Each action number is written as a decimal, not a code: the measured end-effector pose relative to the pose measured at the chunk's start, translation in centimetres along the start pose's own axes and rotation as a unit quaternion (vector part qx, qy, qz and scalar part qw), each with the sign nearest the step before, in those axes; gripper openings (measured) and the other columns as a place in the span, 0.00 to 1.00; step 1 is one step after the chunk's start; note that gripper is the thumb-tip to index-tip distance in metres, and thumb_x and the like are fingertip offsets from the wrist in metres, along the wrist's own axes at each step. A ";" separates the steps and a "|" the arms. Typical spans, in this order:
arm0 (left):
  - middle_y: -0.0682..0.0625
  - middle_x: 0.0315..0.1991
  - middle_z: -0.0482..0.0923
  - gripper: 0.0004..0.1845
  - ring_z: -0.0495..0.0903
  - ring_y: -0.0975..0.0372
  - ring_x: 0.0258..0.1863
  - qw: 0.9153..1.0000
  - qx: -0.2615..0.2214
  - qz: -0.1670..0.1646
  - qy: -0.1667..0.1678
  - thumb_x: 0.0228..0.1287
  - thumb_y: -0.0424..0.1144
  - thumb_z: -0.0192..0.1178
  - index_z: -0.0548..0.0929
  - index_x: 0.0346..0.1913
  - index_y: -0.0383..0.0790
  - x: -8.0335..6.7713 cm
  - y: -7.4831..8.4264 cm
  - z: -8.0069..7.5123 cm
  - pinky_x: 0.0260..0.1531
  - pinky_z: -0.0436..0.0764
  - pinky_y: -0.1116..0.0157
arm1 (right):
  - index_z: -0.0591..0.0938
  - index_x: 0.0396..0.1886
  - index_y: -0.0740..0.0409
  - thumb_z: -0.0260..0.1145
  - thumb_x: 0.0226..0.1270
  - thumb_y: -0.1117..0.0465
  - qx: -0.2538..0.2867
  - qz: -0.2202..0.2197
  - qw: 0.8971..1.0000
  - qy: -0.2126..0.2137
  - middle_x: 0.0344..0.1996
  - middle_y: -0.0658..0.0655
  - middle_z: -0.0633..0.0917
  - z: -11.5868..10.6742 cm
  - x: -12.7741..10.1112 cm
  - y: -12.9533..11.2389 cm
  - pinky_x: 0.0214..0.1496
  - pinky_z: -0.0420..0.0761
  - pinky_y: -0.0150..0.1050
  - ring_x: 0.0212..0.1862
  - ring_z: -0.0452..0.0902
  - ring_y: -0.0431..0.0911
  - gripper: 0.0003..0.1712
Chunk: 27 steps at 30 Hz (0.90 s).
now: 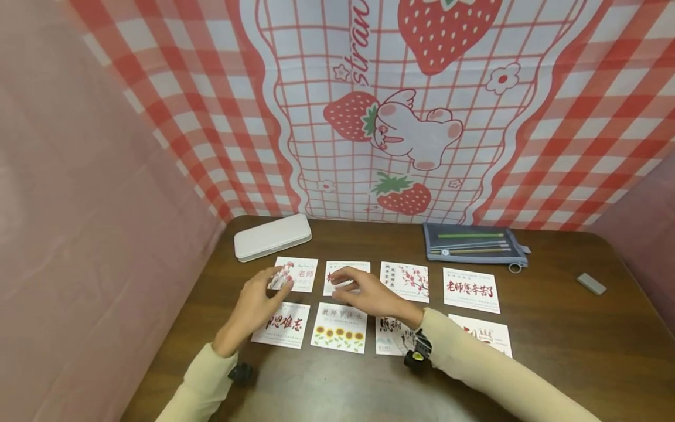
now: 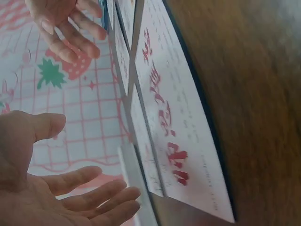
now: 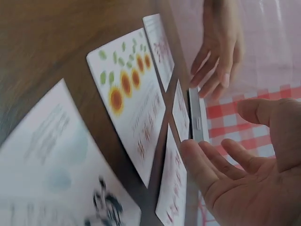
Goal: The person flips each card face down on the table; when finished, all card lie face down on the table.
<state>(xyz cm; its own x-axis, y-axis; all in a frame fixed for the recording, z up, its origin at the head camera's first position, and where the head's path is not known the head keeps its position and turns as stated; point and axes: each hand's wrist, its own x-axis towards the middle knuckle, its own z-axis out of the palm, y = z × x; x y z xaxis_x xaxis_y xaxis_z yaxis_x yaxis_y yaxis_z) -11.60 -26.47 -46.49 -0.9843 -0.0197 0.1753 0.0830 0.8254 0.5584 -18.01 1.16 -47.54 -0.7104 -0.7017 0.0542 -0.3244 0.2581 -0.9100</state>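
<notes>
— Sleeves first, then both hands: left hand (image 1: 262,300) and right hand (image 1: 360,289) hover with fingers relaxed, grasping nothing, over the cards (image 1: 339,328) laid in two rows on the worktop (image 1: 580,351).

— Containers?

— Mesh pencil pouch (image 1: 474,245) holds pens; a white case (image 1: 272,236) lies closed.

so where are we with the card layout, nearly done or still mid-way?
Looks far along: eight cards lie face up in two rows of four on the table, including the sunflower card. In hand: the left hand and right hand are open over the far row's two left cards, gripping nothing. Left: hard to say; the white case and pencil pouch sit untouched behind.
</notes>
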 end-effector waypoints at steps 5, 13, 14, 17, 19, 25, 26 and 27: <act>0.29 0.62 0.81 0.30 0.80 0.38 0.63 0.999 -0.021 -0.041 -0.009 0.75 0.48 0.63 0.76 0.67 0.27 0.9 -1.2 0.1 0.66 0.78 0.41 | 0.70 0.72 0.67 0.65 0.76 0.58 0.094 0.049 0.994 -0.004 0.67 0.70 0.79 1.5 1.2 0.4 0.69 0.83 0.50 0.67 0.80 0.63 0.31; 0.29 0.63 0.80 0.26 0.81 0.39 0.63 0.994 -0.063 -0.089 -0.013 0.78 0.42 0.58 0.74 0.70 0.30 2.0 -2.1 0.6 0.65 0.80 0.44 | 0.62 0.77 0.66 0.63 0.74 0.64 0.294 0.135 0.946 0.030 0.75 0.72 0.70 3.3 3.3 0.4 0.73 0.79 0.50 0.72 0.74 0.64 0.36; 0.29 0.64 0.79 0.25 0.81 0.39 0.63 0.993 -0.070 -0.093 -0.012 0.78 0.39 0.56 0.73 0.71 0.29 2.1 -2.1 0.5 0.65 0.80 0.44 | 0.61 0.77 0.67 0.62 0.74 0.65 0.325 0.142 0.934 0.037 0.75 0.73 0.69 3.4 3.6 0.5 0.75 0.78 0.50 0.72 0.73 0.64 0.36; 0.27 0.64 0.79 0.25 0.81 0.37 0.63 0.991 -0.089 -0.103 -0.007 0.76 0.32 0.51 0.71 0.72 0.28 2.2 -2.4 0.4 0.66 0.80 0.43 | 0.59 0.78 0.68 0.59 0.74 0.67 0.387 0.156 0.907 0.057 0.76 0.74 0.66 3.8 4.2 0.5 0.78 0.74 0.51 0.73 0.72 0.63 0.37; 0.26 0.64 0.79 0.26 0.81 0.37 0.63 0.989 -0.101 -0.111 -0.002 0.74 0.30 0.48 0.71 0.73 0.28 2.2 -2.6 0.3 0.67 0.79 0.43 | 0.57 0.79 0.67 0.58 0.75 0.67 0.409 0.162 0.896 0.065 0.77 0.75 0.65 4.1 4.5 0.5 0.80 0.71 0.52 0.73 0.71 0.63 0.37; 0.25 0.62 0.79 0.27 0.81 0.37 0.63 0.977 -0.166 -0.136 0.000 0.73 0.26 0.42 0.68 0.73 0.25 2.5 -3.3 0.0 0.67 0.79 0.44 | 0.54 0.80 0.67 0.54 0.76 0.66 0.444 0.164 0.878 0.076 0.77 0.75 0.62 4.7 4.7 0.6 0.82 0.67 0.54 0.76 0.65 0.65 0.37; 0.24 0.62 0.79 0.27 0.81 0.37 0.63 0.972 -0.186 -0.141 -0.002 0.73 0.25 0.41 0.67 0.74 0.24 2.6 -3.4 0.0 0.66 0.80 0.44 | 0.53 0.80 0.68 0.54 0.76 0.65 0.449 0.163 0.875 0.078 0.77 0.75 0.62 4.8 4.6 0.5 0.82 0.66 0.55 0.77 0.64 0.66 0.38; 0.23 0.62 0.78 0.28 0.81 0.36 0.63 0.968 -0.206 -0.145 -0.003 0.73 0.25 0.40 0.67 0.74 0.23 2.6 -3.4 0.1 0.66 0.81 0.45 | 0.53 0.80 0.68 0.54 0.75 0.65 0.453 0.161 0.873 0.080 0.77 0.75 0.61 4.8 4.6 0.5 0.83 0.66 0.55 0.78 0.63 0.66 0.38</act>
<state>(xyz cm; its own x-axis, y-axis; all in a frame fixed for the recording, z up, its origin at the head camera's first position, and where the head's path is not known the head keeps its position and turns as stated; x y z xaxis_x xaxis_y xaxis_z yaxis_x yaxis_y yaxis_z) -14.49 -29.28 -47.96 -0.9762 -0.2128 -0.0421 -0.1439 0.4905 0.8595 -18.40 -5.14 -49.75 -0.7748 -0.5697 -0.2742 0.4847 -0.2566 -0.8362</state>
